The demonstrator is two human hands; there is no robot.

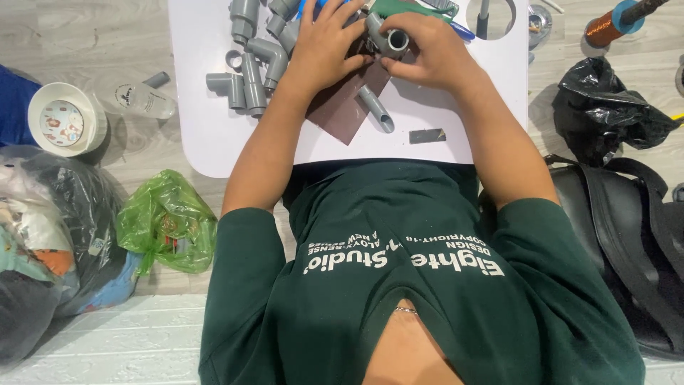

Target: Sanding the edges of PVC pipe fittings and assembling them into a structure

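Partly hidden, grey pipe elbow (pixel 394 41) sits under right hand (pixel 426 51)

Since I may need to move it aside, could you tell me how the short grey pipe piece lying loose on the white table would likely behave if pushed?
The short grey pipe piece is round, so it would probably roll sideways on the smooth white table. It looks like rigid plastic, hollow at its open end, so likely stiff and light. One end rests on the brown sheet, which may slow it.
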